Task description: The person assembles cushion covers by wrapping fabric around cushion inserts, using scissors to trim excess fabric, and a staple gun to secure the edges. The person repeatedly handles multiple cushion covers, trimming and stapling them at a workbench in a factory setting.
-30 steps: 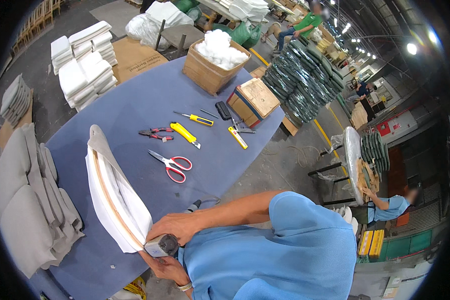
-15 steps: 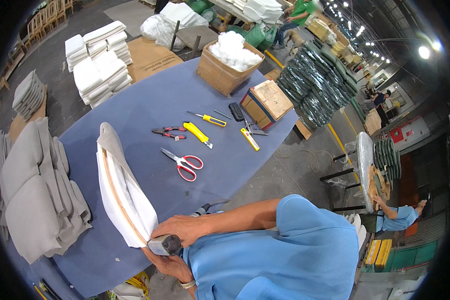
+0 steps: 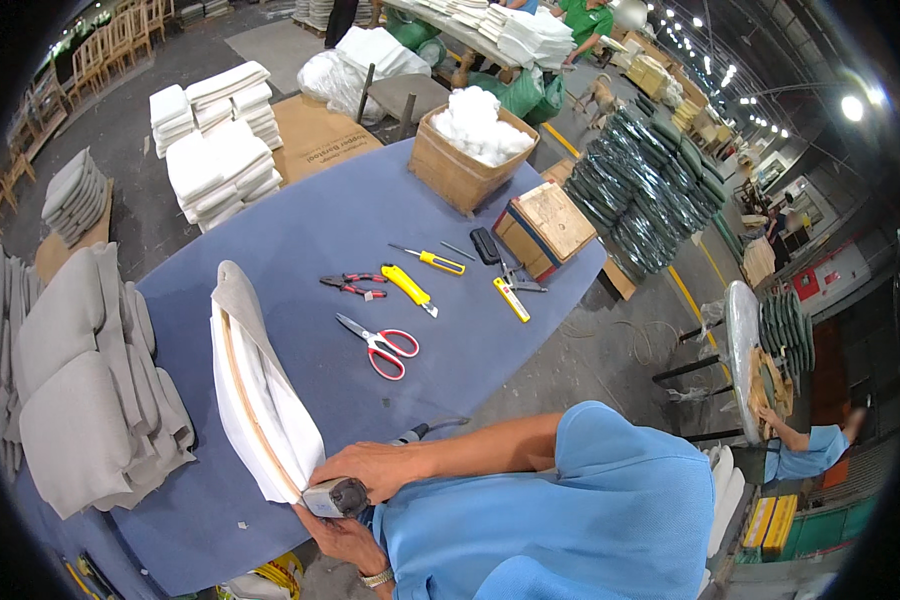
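On the blue-covered table rests a long curved piece, grey fabric on the far side and white on the near side, with a thin tan strip along its edge. My right hand wraps round what looks like an air staple gun, grey with a dark rounded end, at the piece's near end. A hose connector sticks out behind that hand. My left hand, below the tool, grips the near end of the piece; its fingertips are partly hidden. A watch circles the left wrist.
Scissors, pliers, a yellow cutter and a screwdriver lie beyond the piece. A box of white stuffing and a closed box stand at the far edge. Grey covers are piled left. Co-workers are farther off.
The whole view has shifted slightly, so everything sits a little lower and to the right. Both hands keep about the same place at the near end of the piece.
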